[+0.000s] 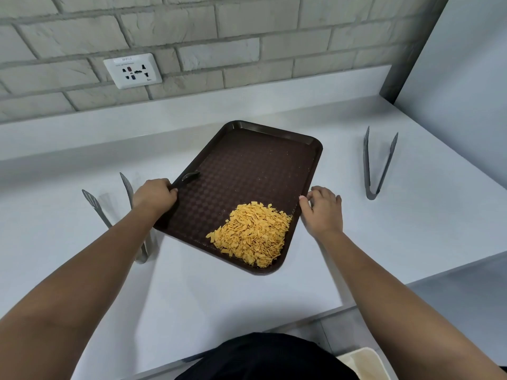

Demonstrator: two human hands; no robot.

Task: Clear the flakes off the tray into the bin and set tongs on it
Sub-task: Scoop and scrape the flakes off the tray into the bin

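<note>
You see a dark brown tray (pixel 255 163) with a checkered texture pattern, carrying yellow-orange flakes (pixel 253 237). You see grey tongs (pixel 377 163) on a white counter (pixel 219 297). The wall (pixel 247 37) shows a light grey brick pattern with a white socket (pixel 132 70).

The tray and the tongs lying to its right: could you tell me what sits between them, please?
Only the right hand, touching the tray at its right rim; beyond it, bare counter up to the tongs, in the head view.

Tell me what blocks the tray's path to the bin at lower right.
Nothing visible does. The tray sits on the counter; between it and the bin lies only bare countertop and its edge.
</note>
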